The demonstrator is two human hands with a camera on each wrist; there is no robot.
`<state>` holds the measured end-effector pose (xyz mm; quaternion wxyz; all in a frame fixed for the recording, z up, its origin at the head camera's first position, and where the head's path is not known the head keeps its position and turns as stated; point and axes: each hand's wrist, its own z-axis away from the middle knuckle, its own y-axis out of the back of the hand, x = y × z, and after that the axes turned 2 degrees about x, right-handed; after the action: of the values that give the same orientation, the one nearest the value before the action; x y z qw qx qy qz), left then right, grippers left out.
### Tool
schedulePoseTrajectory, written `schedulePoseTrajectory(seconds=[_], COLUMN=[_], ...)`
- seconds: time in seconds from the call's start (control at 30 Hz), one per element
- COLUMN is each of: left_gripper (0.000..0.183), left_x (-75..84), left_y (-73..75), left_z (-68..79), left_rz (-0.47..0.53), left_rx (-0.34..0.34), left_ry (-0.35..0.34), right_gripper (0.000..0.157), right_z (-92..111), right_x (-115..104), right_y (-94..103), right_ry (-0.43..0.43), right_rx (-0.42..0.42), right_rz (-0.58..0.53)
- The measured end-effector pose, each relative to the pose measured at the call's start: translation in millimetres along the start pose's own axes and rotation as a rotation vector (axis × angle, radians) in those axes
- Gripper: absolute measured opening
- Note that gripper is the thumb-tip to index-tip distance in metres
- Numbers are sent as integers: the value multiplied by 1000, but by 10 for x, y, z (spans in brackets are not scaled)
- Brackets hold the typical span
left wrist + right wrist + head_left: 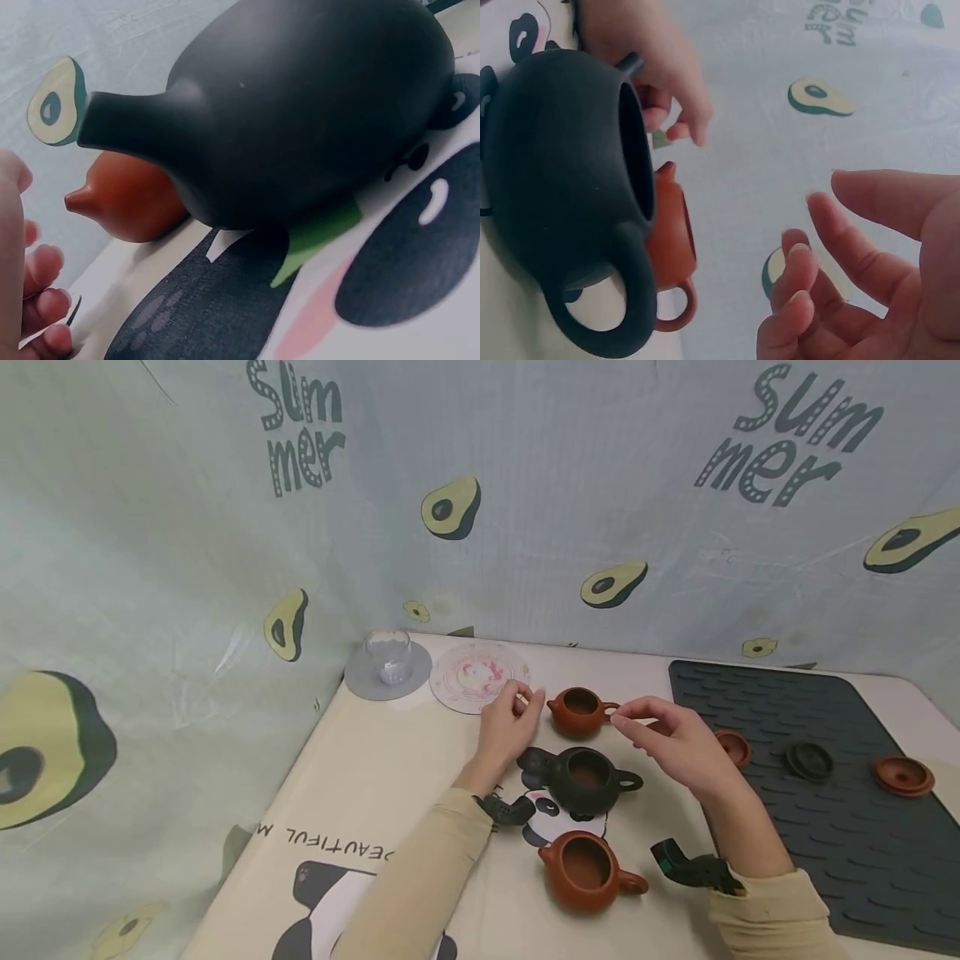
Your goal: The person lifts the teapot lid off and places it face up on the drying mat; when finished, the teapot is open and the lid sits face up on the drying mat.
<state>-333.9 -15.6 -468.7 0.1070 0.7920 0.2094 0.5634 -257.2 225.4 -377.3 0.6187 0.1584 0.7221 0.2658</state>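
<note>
Three lidless teapots stand in a column on the table: a small reddish-brown teapot farthest off, a black teapot in the middle, and another reddish-brown teapot nearest me. My left hand is beside the far teapot's spout, fingers loosely bent and holding nothing. On the other side, my right hand has its fingertips by that teapot's handle. In the right wrist view the thumb and fingers of the right hand are apart, with nothing between them.
A dark ridged mat lies at the right, bearing a reddish-brown lid, a black lid and another reddish-brown lid. At the back left are a clear glass cup on a grey round coaster and a patterned plate.
</note>
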Motion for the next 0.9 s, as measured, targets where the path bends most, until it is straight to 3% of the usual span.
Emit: schedulePoseTrajectory(seconds=[0.27, 0.47, 0.73, 0.9], left_gripper=[24, 25, 31, 38], left_x=[-75, -156, -232, -240], left_y=[193, 333, 326, 311], left_z=[-70, -72, -63, -43], left_rz=[-32, -40, -3, -29], left_rx=[14, 29, 18, 35], left_ry=[-1, 15, 33, 44], right_gripper=[34, 32, 38, 46], right_z=[-49, -108, -112, -81], right_x=[-181, -269, -272, -246], right_y=[-117, -199, -187, -165], right_ry=[38, 48, 25, -6], right_rx=[-25, -26, 25, 96], right_rz=[-2, 60, 77, 96])
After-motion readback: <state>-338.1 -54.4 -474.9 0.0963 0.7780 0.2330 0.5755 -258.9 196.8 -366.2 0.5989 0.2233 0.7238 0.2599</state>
